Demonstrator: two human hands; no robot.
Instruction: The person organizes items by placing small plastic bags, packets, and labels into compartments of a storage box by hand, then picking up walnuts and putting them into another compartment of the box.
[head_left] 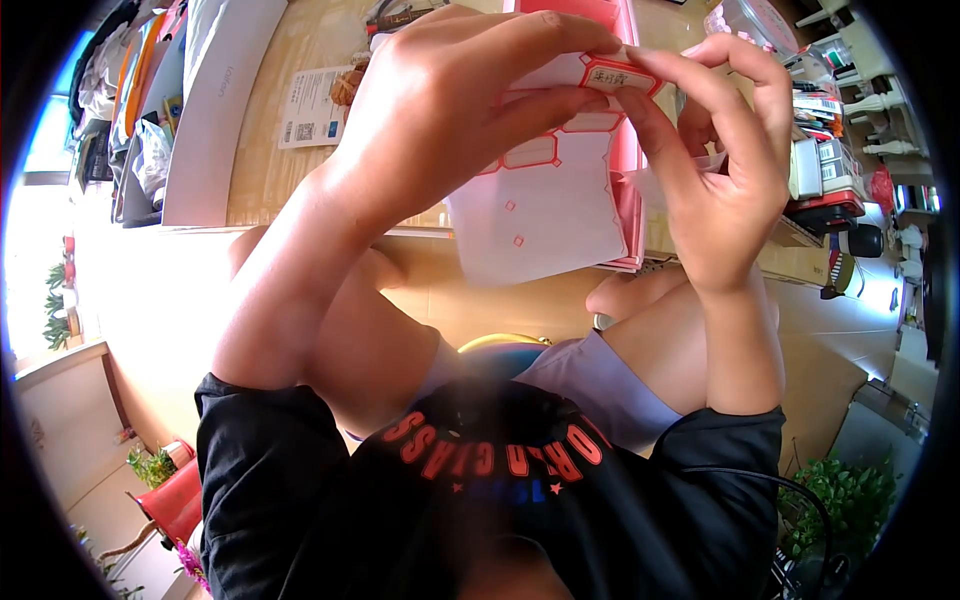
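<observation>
- White box (215, 110): on the table (262, 165).
- Printed card (312, 105): flat on the table.
- Left hand (440, 95): grip clamped on the label.
- Translucent sheet (530, 225): below the left hand, partly overlapping the pink box (633, 225).
- Red-bordered label (616, 78): between both hands' fingertips.
- Right hand (725, 150): grip clamped on the label.

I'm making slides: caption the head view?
Left hand and right hand pinching a red-edged label over a pink box.
</observation>
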